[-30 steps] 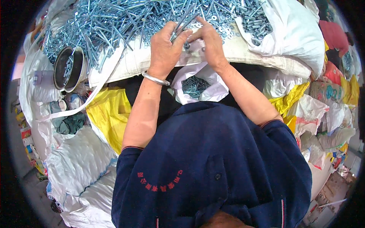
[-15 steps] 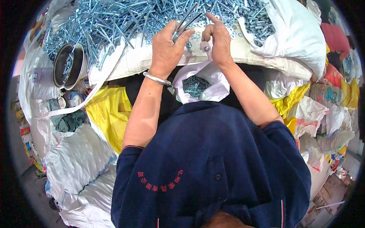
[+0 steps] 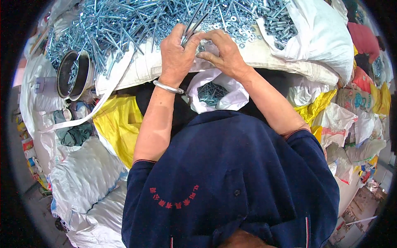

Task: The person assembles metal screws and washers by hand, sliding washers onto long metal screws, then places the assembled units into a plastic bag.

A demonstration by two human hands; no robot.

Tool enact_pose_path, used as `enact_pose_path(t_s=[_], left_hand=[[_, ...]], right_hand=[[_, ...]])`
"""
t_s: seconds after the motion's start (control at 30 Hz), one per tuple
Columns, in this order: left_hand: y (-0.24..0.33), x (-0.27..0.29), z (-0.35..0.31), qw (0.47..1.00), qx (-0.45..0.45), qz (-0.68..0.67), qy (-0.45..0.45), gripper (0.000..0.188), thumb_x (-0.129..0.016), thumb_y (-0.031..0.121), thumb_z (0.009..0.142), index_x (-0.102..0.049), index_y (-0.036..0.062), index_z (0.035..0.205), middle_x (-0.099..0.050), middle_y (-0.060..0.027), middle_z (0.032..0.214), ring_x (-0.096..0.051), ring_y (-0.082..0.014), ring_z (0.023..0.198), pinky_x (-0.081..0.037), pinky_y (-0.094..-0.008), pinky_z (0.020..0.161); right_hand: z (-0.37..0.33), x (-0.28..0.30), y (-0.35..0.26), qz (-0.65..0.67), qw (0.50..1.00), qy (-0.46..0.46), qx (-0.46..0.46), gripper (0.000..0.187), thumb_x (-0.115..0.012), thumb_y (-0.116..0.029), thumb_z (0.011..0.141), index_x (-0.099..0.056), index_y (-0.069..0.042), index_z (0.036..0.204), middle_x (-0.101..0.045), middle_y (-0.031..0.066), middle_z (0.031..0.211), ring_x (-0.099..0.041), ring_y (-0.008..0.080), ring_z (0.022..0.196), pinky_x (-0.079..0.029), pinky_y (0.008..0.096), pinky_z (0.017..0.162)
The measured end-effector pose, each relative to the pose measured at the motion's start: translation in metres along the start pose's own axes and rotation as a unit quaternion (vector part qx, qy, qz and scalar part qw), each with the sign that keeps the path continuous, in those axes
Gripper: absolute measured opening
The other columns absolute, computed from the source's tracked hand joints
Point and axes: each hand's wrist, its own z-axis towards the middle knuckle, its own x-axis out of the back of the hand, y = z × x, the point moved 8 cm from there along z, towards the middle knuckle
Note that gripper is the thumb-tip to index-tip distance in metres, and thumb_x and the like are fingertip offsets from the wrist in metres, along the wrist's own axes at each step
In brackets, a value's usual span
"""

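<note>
My left hand (image 3: 175, 53), with a silver bangle at its wrist, is closed round a few long bolts (image 3: 193, 28). Their shanks stick up past its thumb and fingers. Beside it, my right hand (image 3: 223, 53) has its thumb and forefinger apart, the forefinger reaching to the left thumb. No object shows in the right hand, though its inner side is partly hidden. Just beyond both hands spreads a heap of long bolts (image 3: 120, 29), with loose washers (image 3: 237, 31) to the right. Below the hands, a white bag (image 3: 235, 97) gapes around more metal pieces.
A white sack (image 3: 320, 39) spills short metal sleeves (image 3: 281, 31) at the right. To the left, a dark-lined bowl (image 3: 84, 78) leans near the cloth-covered edge (image 3: 144, 66). Stuffed white sacks (image 3: 87, 165) and yellow sacking (image 3: 118, 124) lie around me. A person in red (image 3: 364, 41) is at far right.
My right hand has moved left and its forefinger has come against the left hand's thumb area. My left hand shifts slightly left, still gripping the bolts.
</note>
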Motion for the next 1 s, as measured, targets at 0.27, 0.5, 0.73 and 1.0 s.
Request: enact_pose_path(t_s=[0.27,0.5,0.73,1.0], left_hand=[[0.0,0.0,-0.001,1.0,-0.003,-0.003,0.009,0.029,-0.073,0.023,0.084,-0.053,0.0018,0.081,-0.062,-0.0129,0.07,-0.059,-0.0229,0.059,-0.045,-0.0338,0.054],[0.001,-0.004,-0.001,1.0,0.014,-0.003,-0.015,0.026,-0.074,0.022,0.085,-0.059,0.0011,0.084,-0.063,-0.0087,0.072,-0.056,-0.0161,0.064,-0.045,-0.0311,0.059],[0.005,-0.003,0.0,0.999,0.009,-0.04,0.002,0.023,-0.072,0.017,0.085,-0.057,0.0006,0.082,-0.066,-0.0125,0.073,-0.06,-0.0165,0.063,-0.046,-0.0313,0.058],[-0.001,0.001,-0.025,0.985,0.108,-0.131,0.023,0.022,-0.074,0.019,0.086,-0.058,0.0028,0.086,-0.052,0.0039,0.068,-0.048,-0.0078,0.056,-0.04,-0.0257,0.052]], right_hand=[[-0.008,-0.003,0.021,0.137,0.984,0.0,-0.114,0.031,-0.07,-0.03,0.084,-0.062,-0.002,0.095,-0.062,0.0137,0.09,-0.061,0.0327,0.085,-0.048,0.0401,0.074],[-0.011,-0.009,0.033,0.136,0.976,-0.05,-0.161,0.031,-0.063,-0.029,0.089,-0.063,-0.002,0.106,-0.062,0.0171,0.094,-0.062,0.0349,0.087,-0.048,0.0404,0.076],[-0.013,-0.021,0.022,0.134,0.967,-0.141,-0.162,0.02,-0.063,-0.013,0.088,-0.06,-0.001,0.103,-0.061,0.0139,0.087,-0.061,0.0246,0.077,-0.048,0.0337,0.07],[-0.036,-0.011,0.0,0.215,0.925,-0.159,-0.27,0.017,-0.072,-0.012,0.082,-0.059,-0.002,0.084,-0.063,0.0046,0.074,-0.055,0.0119,0.062,-0.045,0.0278,0.058]])
